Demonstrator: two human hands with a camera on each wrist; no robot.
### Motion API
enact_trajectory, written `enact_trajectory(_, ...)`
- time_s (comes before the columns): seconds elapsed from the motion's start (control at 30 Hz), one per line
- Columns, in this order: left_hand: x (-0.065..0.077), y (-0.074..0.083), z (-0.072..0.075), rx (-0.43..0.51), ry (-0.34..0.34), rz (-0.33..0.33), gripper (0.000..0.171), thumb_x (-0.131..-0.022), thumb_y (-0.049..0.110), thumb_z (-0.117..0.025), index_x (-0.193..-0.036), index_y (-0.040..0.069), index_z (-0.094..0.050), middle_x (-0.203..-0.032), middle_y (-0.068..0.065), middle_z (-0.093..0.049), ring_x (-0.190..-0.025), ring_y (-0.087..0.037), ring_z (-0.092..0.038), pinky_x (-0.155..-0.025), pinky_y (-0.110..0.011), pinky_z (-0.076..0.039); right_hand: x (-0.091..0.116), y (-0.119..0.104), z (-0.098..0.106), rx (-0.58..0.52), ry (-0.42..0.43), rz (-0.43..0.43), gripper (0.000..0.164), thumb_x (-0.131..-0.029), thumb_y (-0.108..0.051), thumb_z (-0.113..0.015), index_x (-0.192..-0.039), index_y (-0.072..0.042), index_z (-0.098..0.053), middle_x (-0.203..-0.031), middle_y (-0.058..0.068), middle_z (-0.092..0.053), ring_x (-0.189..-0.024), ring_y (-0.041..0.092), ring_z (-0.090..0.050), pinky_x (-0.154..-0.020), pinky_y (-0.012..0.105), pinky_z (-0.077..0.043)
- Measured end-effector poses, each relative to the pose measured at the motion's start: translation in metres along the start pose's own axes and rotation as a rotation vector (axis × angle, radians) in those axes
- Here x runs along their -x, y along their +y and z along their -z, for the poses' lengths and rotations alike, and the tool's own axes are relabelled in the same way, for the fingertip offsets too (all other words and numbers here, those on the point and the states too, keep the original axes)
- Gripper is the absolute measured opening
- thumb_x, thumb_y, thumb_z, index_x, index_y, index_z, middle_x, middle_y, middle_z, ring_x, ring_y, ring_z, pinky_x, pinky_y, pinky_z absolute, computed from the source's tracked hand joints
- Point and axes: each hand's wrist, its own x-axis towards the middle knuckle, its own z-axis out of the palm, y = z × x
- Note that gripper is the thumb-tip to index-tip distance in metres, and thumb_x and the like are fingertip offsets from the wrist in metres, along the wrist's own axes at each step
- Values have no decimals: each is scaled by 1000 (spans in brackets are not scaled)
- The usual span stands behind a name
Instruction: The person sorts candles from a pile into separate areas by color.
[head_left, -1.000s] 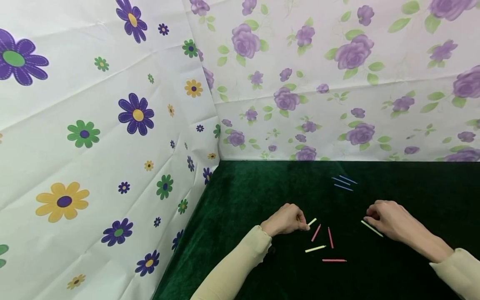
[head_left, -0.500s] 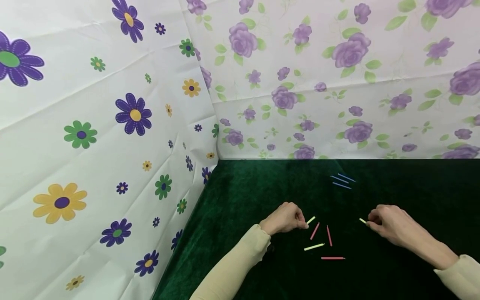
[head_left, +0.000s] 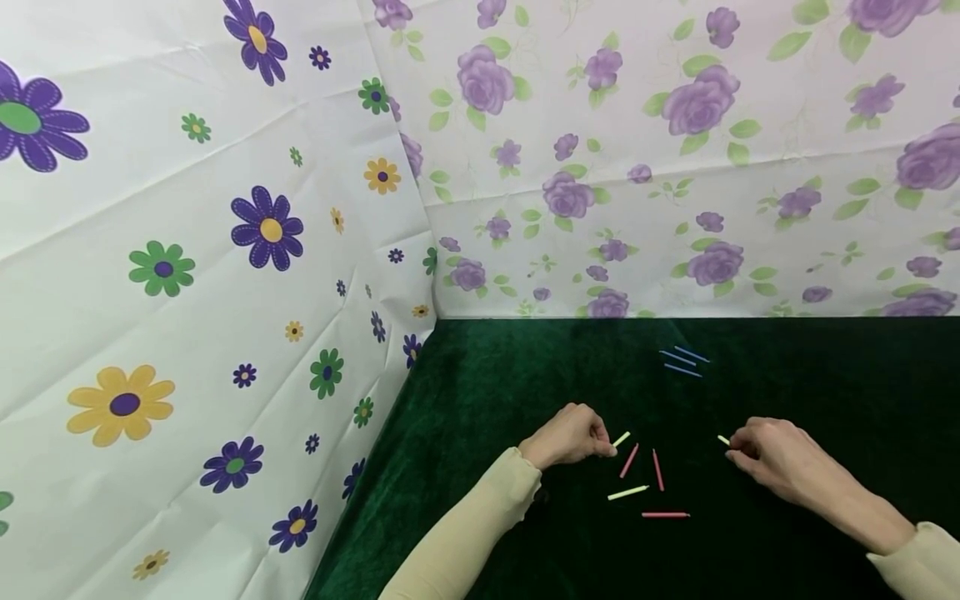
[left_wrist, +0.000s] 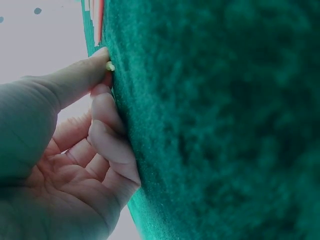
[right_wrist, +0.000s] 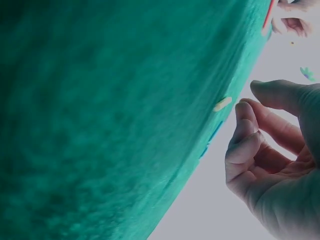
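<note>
My left hand (head_left: 570,435) pinches a yellow candle (head_left: 622,438) between thumb and index finger, close over the green cloth. The candle's end (left_wrist: 110,66) pokes out past the thumb tip in the left wrist view. My right hand (head_left: 780,458) hovers by another yellow candle (head_left: 723,439), covering most of it in the head view. In the right wrist view that candle (right_wrist: 222,104) lies on the cloth, and the thumb and index fingertip are apart with nothing between them. Red candles (head_left: 629,460) and a third yellow candle (head_left: 627,493) lie between the hands.
Three blue candles (head_left: 683,370) lie side by side farther back on the dark green cloth (head_left: 510,367). One red candle (head_left: 665,515) is nearest the front. Flower-printed sheets (head_left: 570,250) stand behind and at the left.
My right hand has come down slightly toward me and now hides most of the yellow candle beside it. The left hand keeps its pinch in place. The head view has shifted a little.
</note>
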Motion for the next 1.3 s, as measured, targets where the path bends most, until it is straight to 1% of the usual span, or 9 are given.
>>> enact_trajectory(0.1, -1, -1, 1, 1, 1, -2, 18, -100, 30, -82, -85, 21, -79, -79, 12, -67, -62, -4, -53, -56, -21, -45, 0, -5, 0, 6, 8, 30, 11, -93, -10, -82, -103, -11, -79, -94, -5, -70, -73, -10, -51, -63, 21, -48)
enact_trajectory(0.23, -2, -1, 2, 0, 5, -4, 18, -100, 30, -82, -85, 21, -80, -78, 12, -67, -61, -4, -52, -56, -21, -45, -1, -12, -1, 25, 13, 55, 11, -91, -11, -84, -101, -14, -79, -95, -6, -71, -75, -9, -56, -65, 21, -51)
enact_trajectory(0.33, -2, -1, 3, 2, 2, 1, 18, -100, 30, -82, -84, 21, -79, -77, 11, -66, -60, -5, -52, -56, -21, -44, 0, -18, -4, 24, -2, 55, 12, -90, -13, -85, -100, -15, -79, -94, -7, -70, -77, -8, -58, -66, 21, -52)
enact_trajectory(0.43, -2, 0, 2, 4, -3, 8, 19, -100, 29, -83, -84, 21, -78, -77, 11, -65, -60, -5, -51, -56, -21, -44, 1, -24, -8, 17, -23, 61, 12, -90, -13, -86, -100, -15, -79, -94, -8, -68, -77, -8, -56, -65, 22, -51)
enact_trajectory(0.67, -2, 0, 1, 5, -1, 14, 19, -100, 29, -83, -83, 21, -78, -75, 11, -62, -60, -5, -50, -55, -21, -43, 1, -36, -16, 25, -57, 108, 13, -88, -14, -87, -99, -16, -79, -92, -9, -68, -77, -4, -59, -66, 23, -52)
enact_trajectory(0.9, 1, 0, 2, -2, 4, 7, 20, -99, 29, -83, -83, 20, -78, -74, 11, -61, -59, -4, -49, -56, -20, -43, -2, -47, -25, -10, -163, 95, 17, -88, -18, -87, -102, -16, -79, -92, -10, -65, -76, -5, -56, -65, 20, -51)
enact_trajectory(1.1, 2, 0, 1, -2, 10, -18, 18, -99, 29, -83, -84, 20, -79, -75, 12, -64, -60, -4, -49, -57, -19, -44, -2, -53, -32, -8, -221, 142, 15, -88, -19, -87, -101, -16, -80, -91, -11, -62, -75, -6, -52, -63, 21, -49)
enact_trajectory(1.3, 1, -1, 0, -11, 19, -42, 18, -100, 29, -83, -85, 20, -79, -73, 12, -64, -58, -3, -49, -58, -18, -45, -1, -57, -33, -34, -284, 114, 13, -90, -20, -85, -102, -17, -80, -91, -12, -61, -74, -7, -49, -62, 20, -47)
